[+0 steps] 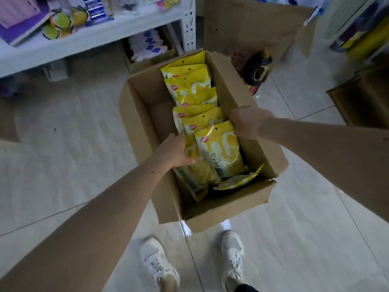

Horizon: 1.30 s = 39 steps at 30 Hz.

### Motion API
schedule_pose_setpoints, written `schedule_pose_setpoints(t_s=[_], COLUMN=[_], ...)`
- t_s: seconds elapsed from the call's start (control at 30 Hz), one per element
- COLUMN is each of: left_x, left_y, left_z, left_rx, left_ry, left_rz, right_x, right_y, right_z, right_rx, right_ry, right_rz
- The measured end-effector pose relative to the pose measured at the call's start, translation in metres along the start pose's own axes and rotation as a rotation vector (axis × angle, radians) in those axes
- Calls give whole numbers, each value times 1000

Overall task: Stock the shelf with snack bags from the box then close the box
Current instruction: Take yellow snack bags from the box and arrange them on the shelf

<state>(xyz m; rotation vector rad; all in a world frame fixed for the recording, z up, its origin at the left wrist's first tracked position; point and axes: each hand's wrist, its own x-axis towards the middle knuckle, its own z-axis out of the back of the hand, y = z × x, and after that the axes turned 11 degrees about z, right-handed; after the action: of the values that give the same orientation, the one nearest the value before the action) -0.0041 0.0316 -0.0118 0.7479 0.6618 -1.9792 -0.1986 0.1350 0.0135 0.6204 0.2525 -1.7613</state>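
Observation:
An open cardboard box [147, 123] stands on the floor in front of my feet. Inside it, several yellow snack bags [193, 89] stand in a row along its right side, and one more lies flat at the near end [237, 181]. My left hand [173, 151] grips the left edge of the nearest upright bags [219, 152]. My right hand [247, 122] has its fingers curled round the top right corner of the same bags, by the box's right wall. The white shelf [84, 42] is at the upper left.
The shelf holds packets printed with fruit [63, 23] and purple packs [19, 20]. Under it sits a carton of white packets [147, 46]. A large open cardboard box [252, 28] with a dark bag in it stands behind, and another box [362, 102] at the right.

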Motion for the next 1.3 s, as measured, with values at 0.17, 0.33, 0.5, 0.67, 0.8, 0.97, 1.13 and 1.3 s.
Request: schedule_pose_setpoints(t_s=[0.17, 0.33, 0.5, 0.67, 0.8, 0.97, 1.13, 1.3], left_x=[48, 95, 133, 151, 149, 139, 120, 90], left_y=[11, 24, 35, 42, 44, 45, 38, 34], left_z=[-39, -71, -87, -99, -96, -82, -48, -4], left_rx=[-67, -109, -178, -205, -208, -200, -174, -160], left_ry=[2, 24, 24, 44, -58, -50, -89, -79], left_rz=[56, 99, 134, 150, 132, 82, -37, -173], right_x=[41, 75, 100, 107, 106, 94, 77, 52], right_y=[-16, -24, -31, -31, -30, -31, -31, -30], right_z=[-34, -68, -86, -89, -81, -66, -43, -10], right_rx=[-35, -183, -388, -455, -400, -269, -244, -249], right_ry=[1, 84, 146, 119, 109, 114, 166, 163], right_rz=[77, 162, 186, 205, 204, 214, 233, 240])
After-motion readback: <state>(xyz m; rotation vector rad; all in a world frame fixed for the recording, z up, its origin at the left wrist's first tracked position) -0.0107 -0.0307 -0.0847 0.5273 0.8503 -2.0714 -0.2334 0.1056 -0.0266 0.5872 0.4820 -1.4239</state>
